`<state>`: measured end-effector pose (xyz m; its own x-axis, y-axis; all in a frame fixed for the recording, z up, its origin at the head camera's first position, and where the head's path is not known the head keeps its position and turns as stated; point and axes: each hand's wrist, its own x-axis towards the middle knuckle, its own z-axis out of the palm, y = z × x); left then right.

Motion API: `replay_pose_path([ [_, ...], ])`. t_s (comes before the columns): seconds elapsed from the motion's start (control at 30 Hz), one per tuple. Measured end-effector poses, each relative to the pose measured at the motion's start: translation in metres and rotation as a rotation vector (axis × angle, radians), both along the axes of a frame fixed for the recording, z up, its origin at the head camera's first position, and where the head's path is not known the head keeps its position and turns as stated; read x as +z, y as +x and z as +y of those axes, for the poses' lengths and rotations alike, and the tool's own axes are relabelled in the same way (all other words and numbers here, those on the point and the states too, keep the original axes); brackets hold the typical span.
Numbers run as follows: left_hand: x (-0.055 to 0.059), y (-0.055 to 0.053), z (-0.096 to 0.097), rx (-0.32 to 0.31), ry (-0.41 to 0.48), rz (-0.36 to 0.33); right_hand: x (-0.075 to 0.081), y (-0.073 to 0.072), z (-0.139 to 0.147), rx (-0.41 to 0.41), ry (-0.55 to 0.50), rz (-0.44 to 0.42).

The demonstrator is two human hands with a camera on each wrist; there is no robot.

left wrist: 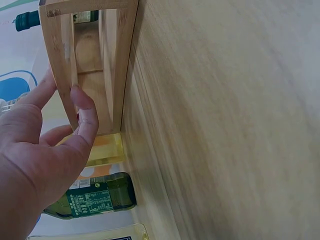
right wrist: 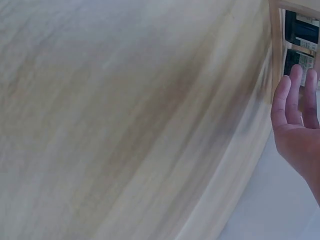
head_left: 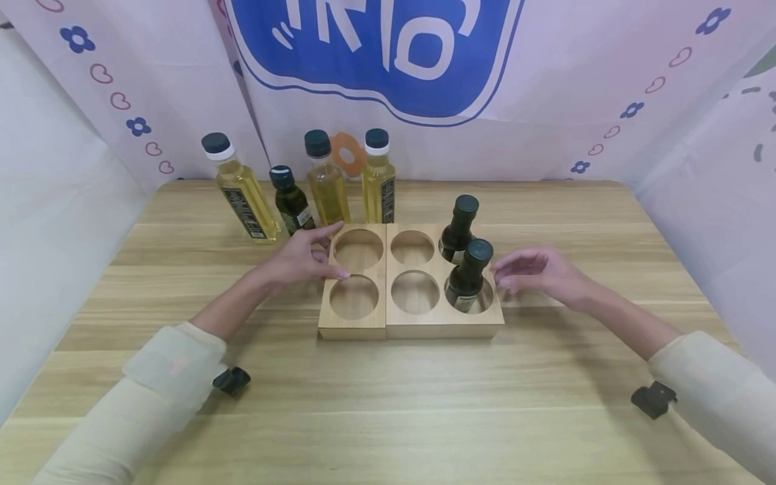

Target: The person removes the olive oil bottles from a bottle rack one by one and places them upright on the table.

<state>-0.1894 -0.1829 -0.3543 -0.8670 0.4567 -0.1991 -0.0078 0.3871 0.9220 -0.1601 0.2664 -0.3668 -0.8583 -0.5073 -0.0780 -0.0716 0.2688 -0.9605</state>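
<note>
A light wooden bottle rack, with round holes in two rows and a seam across its top, stands mid-table. Two dark green bottles with green caps, a front bottle and a rear bottle, stand in its right-hand holes. My left hand grips the rack's left end, thumb and forefinger spread along the top. In the left wrist view, a fingertip curls into the open end of the rack. At the right end, my right hand is held with fingers loosely bent, fingertips right at the side.
Behind the rack's left half stand a left oil bottle, a small dark green bottle, a middle oil bottle and a right oil bottle. A printed cloth hangs at the table's back edge.
</note>
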Motion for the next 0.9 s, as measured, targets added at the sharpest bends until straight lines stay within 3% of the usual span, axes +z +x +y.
replay_pose_path([
  [0.3,0.003,0.002,0.002,0.024,-0.015,-0.027,0.013,-0.002,0.000,-0.035,-0.011,0.066],
  [0.9,0.005,0.003,0.003,0.055,-0.009,-0.076,0.032,0.000,-0.017,-0.037,-0.214,0.165],
])
